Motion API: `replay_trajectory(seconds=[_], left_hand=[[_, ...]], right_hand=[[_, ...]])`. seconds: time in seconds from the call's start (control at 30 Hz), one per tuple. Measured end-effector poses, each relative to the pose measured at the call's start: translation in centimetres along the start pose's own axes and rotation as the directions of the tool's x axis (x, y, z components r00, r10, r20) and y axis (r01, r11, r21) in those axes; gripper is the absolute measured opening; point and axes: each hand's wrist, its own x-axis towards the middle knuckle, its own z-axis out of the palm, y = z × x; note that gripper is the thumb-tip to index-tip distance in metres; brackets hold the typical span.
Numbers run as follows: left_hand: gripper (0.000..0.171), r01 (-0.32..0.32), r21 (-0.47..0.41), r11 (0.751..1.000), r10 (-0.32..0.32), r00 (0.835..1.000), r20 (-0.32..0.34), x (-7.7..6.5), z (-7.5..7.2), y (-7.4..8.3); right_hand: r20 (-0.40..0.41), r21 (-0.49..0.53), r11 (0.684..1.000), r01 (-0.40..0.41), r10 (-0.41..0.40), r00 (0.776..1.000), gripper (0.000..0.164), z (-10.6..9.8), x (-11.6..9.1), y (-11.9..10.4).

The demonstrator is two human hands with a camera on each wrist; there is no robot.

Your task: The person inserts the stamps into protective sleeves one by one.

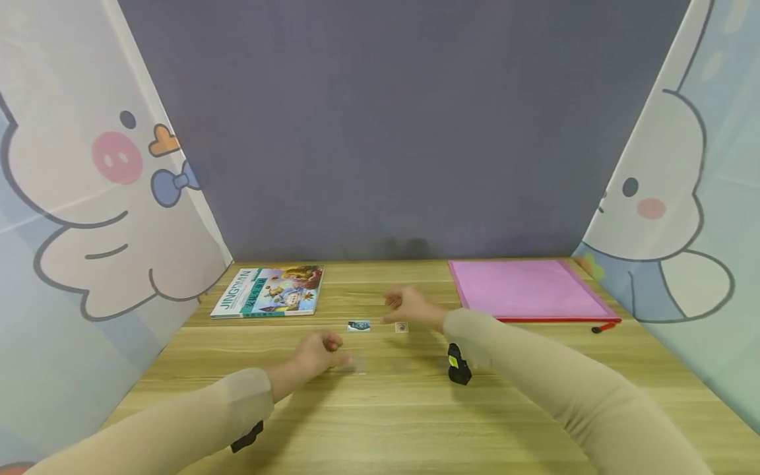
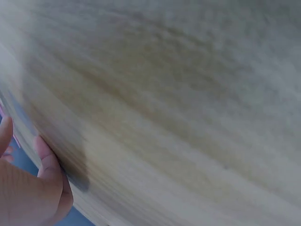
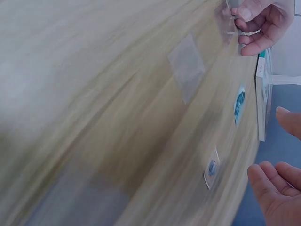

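Note:
My left hand [image 1: 317, 354] is low over the table, thumb and fingers apart, its fingertips right at a small clear plastic sleeve [image 1: 357, 365]. In the right wrist view the same sleeve [image 3: 225, 21] sits beside those fingertips. A second clear sleeve [image 3: 186, 68] lies flat to its right. My right hand [image 1: 412, 307] hovers with thumb and fingers spread and nothing between them. Near its fingertips are two stamps: a blue one [image 1: 359, 326] to the left and a smaller pale-bordered one [image 1: 401, 327] just below the hand.
A picture book [image 1: 270, 291] lies at the back left of the wooden table [image 1: 380, 422]. At the back right is a pink zip folder [image 1: 528, 290] with a red edge and pull [image 1: 605, 327]. A grey panel [image 1: 404, 132] closes off the back; printed cloths hang on both sides.

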Motion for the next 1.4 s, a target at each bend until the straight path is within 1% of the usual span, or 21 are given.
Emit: replay_trajectory(seconds=[0.23, 0.4, 0.47, 0.63, 0.73, 0.87, 1.0, 1.13, 1.4], left_hand=[[0.044, 0.012, 0.022, 1.000, -0.012, 1.000, 0.007, 0.3, 0.2, 0.2], [0.039, -0.001, 0.031, 1.000, 0.001, 1.000, -0.006, 0.3, 0.6, 0.1], [0.037, -0.006, 0.034, 0.999, 0.006, 1.000, -0.008, 0.2, 0.7, 0.2], [0.034, -0.010, 0.052, 0.999, 0.010, 1.000, -0.002, 0.2, 0.8, 0.3], [0.033, -0.014, 0.053, 0.998, 0.014, 1.000, -0.011, 0.2, 0.9, 0.2], [0.032, -0.036, 0.059, 0.998, 0.038, 0.999, -0.033, 0.1, 0.9, -0.1], [0.029, -0.060, 0.074, 0.995, 0.064, 0.996, -0.059, 0.0, 0.9, -0.4], [0.027, -0.080, 0.087, 0.993, 0.086, 0.994, -0.071, 0.0, 0.9, -0.6], [0.023, -0.078, 0.094, 0.992, 0.082, 0.996, -0.044, -0.1, 0.8, -0.3]], right_hand=[[-0.037, 0.043, 0.998, -0.041, 0.043, 0.998, 0.056, 1.4, 1.0, -0.1], [-0.036, 0.109, 0.988, -0.109, 0.114, 0.993, 0.051, 2.4, 1.3, -0.3], [-0.031, 0.127, 0.979, -0.157, 0.162, 0.986, 0.048, 2.9, 1.5, -0.4], [-0.049, 0.091, 0.977, -0.192, 0.197, 0.979, 0.040, 4.1, 1.9, -0.1], [-0.064, 0.078, 0.976, -0.204, 0.209, 0.976, 0.037, 4.5, 2.1, -0.2], [-0.064, 0.050, 0.974, -0.221, 0.224, 0.973, 0.035, 4.9, 2.4, -0.4], [-0.069, 0.016, 0.978, -0.208, 0.209, 0.976, 0.031, 5.2, 2.6, -0.7], [-0.097, -0.019, 0.982, -0.188, 0.186, 0.978, 0.027, 5.5, 2.7, -1.0], [-0.105, -0.083, 0.976, -0.200, 0.191, 0.976, 0.022, 5.7, 2.4, -1.3]])
